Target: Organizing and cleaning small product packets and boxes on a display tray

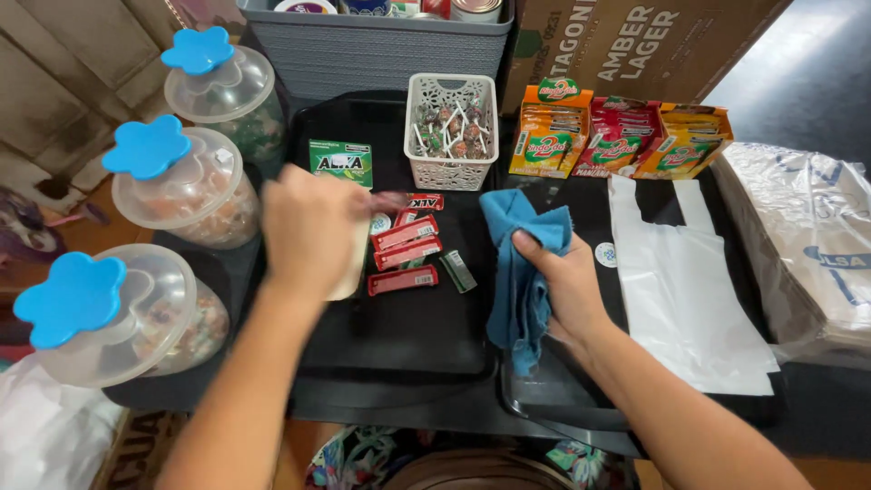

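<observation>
Black tray [399,349]: three red packets [405,254]; three blue-lidded jars [181,186] beside. Right hand [567,286] grips blue cloth [522,272]; left hand's [308,227] grip unclear.

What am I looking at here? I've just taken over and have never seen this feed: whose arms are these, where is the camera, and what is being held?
There is no machine: the arms belong to a person, and the single camera sits on that person's head, looking down. The right hand grips a blue cloth. The left hand holds a pale flat object, partly hidden, over a black tray with red candy packs and a green box. Behind stand a white basket of lollipops and orange and red boxes. Left are three clear jars with blue lids; right lies a white plastic bag.
</observation>
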